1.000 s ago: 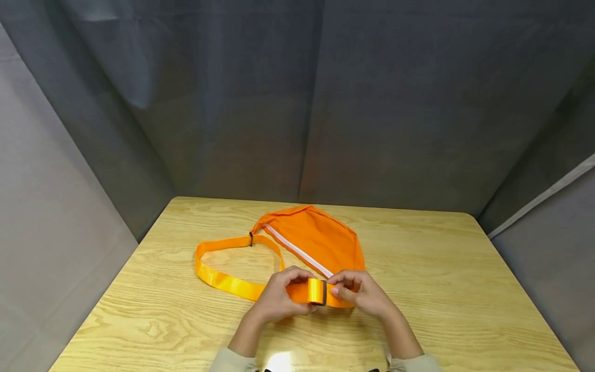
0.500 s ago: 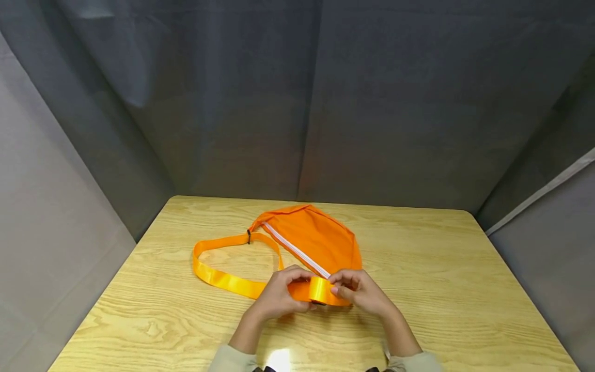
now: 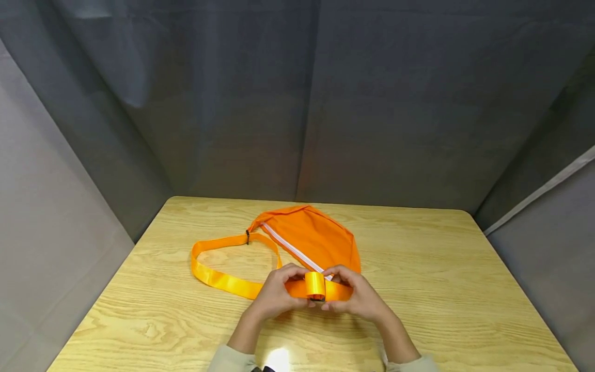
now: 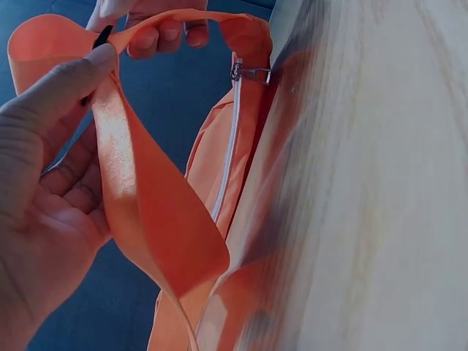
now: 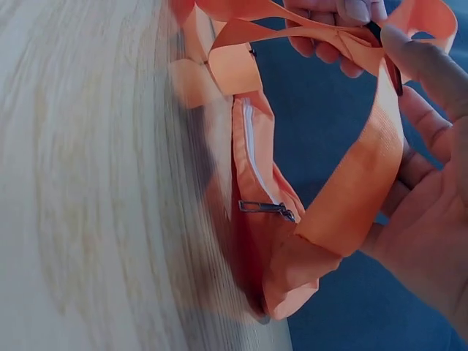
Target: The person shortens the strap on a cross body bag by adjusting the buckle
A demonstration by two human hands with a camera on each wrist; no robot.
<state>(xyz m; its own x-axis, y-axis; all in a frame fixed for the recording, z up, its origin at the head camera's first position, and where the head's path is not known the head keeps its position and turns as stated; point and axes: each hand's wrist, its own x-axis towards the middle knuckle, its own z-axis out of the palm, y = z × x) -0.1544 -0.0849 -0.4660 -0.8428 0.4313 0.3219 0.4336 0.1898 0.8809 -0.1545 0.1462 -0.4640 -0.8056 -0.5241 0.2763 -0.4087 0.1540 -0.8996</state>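
Note:
An orange waist bag (image 3: 321, 232) with a white zipper lies on the table, its webbing strap (image 3: 228, 281) running out in a loop to the left. Both hands hold that strap raised in front of the bag, at a black slider buckle (image 4: 102, 36). My left hand (image 3: 281, 292) pinches one edge of the buckle, thumb toward me and fingers beyond. Opposite it, my right hand (image 3: 360, 295) grips the other edge of the buckle (image 5: 395, 69) with its thumb and fingers. Between them a short loop of webbing (image 3: 315, 282) stands up out of the buckle.
A wood-grain table (image 3: 441, 289) bears the bag. Dark grey cloth (image 3: 232, 103) hangs behind it, with lighter panels at the sides. A second black strap fitting (image 3: 248, 237) sits by the bag's left corner. The metal zipper pull (image 5: 259, 208) hangs at the bag's end.
My right hand has shifted from pinching the strap right of the buckle to holding the buckle's edges. The small webbing loop has turned upward, and its dark bar now shows below.

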